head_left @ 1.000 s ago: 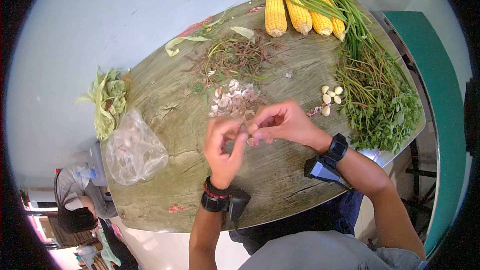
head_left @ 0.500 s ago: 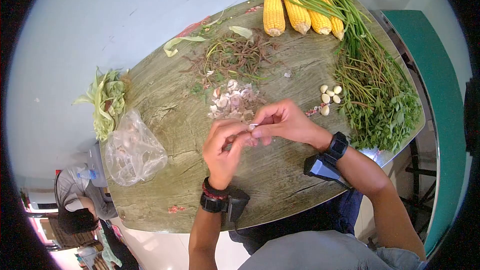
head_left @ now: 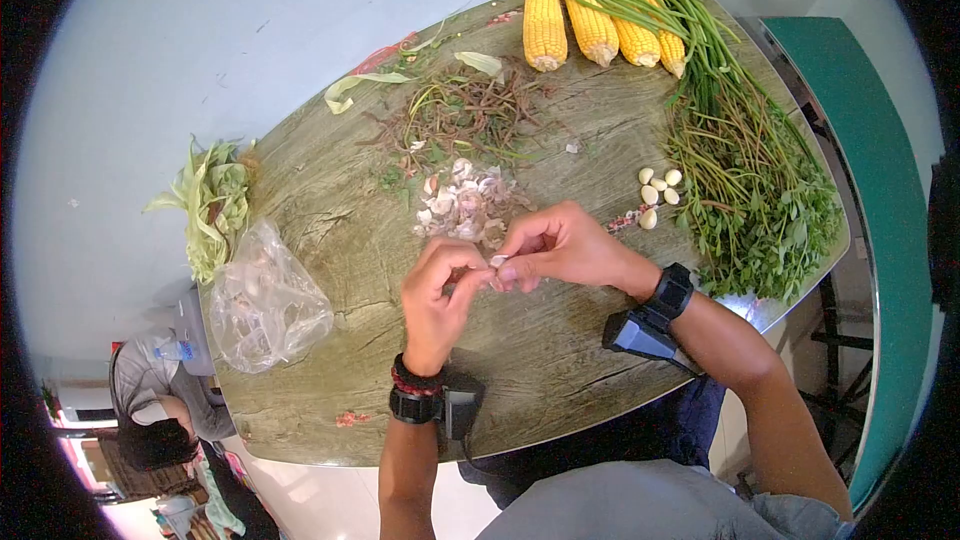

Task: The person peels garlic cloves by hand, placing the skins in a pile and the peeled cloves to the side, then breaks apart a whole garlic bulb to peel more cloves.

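Observation:
My left hand [head_left: 438, 292] and my right hand [head_left: 560, 248] meet above the middle of the wooden table, fingertips pinched together. Between them is a small whitish garlic clove [head_left: 497, 261], mostly covered by the fingers. Just beyond the hands lies a heap of garlic skins [head_left: 470, 202]. Several peeled garlic cloves [head_left: 650, 196] sit in a cluster to the right of my right hand.
A clear plastic bag [head_left: 268, 305] lies at the left, below corn husks [head_left: 208, 205]. Brown and green stem trimmings [head_left: 465, 110] lie behind the skins. Corn cobs [head_left: 545, 25], long green beans [head_left: 700, 35] and leafy greens [head_left: 765, 210] line the right side. A person [head_left: 165, 400] is at lower left.
Both hands have shifted slightly left and down, still pinching at the clove. The view has moved a little; things on the table look the same.

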